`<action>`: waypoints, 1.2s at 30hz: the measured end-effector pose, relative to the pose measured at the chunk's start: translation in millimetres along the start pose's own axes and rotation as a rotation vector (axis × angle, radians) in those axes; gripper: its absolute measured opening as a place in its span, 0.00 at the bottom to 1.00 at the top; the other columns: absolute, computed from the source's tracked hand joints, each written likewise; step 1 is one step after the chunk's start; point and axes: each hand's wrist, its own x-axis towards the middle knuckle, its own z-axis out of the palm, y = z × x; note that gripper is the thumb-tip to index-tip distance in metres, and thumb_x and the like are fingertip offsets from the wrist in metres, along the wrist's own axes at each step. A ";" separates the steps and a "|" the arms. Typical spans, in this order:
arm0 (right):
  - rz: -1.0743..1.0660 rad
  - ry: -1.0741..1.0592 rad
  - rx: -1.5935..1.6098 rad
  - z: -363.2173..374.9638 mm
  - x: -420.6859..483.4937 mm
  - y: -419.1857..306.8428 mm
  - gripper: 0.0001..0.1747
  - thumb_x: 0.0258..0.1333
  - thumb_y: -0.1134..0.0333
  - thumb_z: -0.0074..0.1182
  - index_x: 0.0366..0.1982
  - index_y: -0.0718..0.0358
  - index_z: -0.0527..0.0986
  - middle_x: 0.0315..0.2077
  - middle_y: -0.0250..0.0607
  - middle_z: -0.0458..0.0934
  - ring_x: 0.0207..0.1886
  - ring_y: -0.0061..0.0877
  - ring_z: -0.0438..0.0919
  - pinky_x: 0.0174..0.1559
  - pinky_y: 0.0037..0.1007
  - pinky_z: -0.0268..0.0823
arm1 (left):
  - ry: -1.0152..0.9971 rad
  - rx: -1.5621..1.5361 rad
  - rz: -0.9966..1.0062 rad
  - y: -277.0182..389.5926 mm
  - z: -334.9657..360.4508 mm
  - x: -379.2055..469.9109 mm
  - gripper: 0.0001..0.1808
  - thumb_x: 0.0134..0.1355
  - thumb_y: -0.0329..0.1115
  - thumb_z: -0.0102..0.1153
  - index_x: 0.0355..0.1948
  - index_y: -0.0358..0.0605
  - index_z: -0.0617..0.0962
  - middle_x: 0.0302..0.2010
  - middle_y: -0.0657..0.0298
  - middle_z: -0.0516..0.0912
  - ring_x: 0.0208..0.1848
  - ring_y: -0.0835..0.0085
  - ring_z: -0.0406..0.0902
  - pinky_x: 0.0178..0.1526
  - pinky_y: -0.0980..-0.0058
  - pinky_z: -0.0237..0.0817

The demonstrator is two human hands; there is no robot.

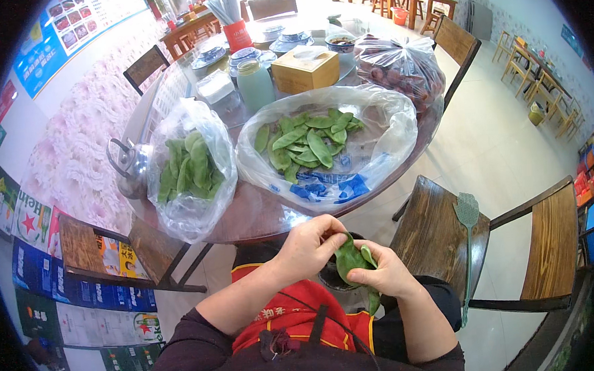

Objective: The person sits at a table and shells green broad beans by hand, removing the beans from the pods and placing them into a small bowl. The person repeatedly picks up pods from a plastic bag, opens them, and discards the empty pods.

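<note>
Flat green bean pods (350,261) are in my right hand (385,274), held between thumb and fingers, with one pod hanging below the palm. My left hand (313,247) pinches the upper tip of the same pod with thumb and forefinger. Both hands are over my lap, above a dark round container (332,277) that they partly hide. On the table, an open plastic bag (395,130) lies spread with a pile of flat green beans (302,140) on it. Left of it, a second clear plastic bag (220,154) stands open, holding more flat green beans (190,166).
The round table (248,213) also bears a metal kettle (135,166), a pale green jar (255,84), a wooden tissue box (306,69), wrapped dishes, and a tied bag of reddish round items (402,74). A fly swatter (467,217) lies on the right chair (425,234). Another chair (154,248) stands left.
</note>
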 end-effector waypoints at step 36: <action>0.043 -0.029 0.555 -3.9 5.5 6.5 0.17 0.54 0.59 0.59 0.40 0.63 0.72 0.20 0.30 0.69 0.21 0.15 0.65 0.25 0.19 0.58 | -0.042 -0.386 0.155 -3.6 24.3 3.3 0.10 0.61 0.19 0.50 0.40 0.38 0.79 0.42 0.65 0.74 0.33 0.84 0.72 0.31 0.85 0.64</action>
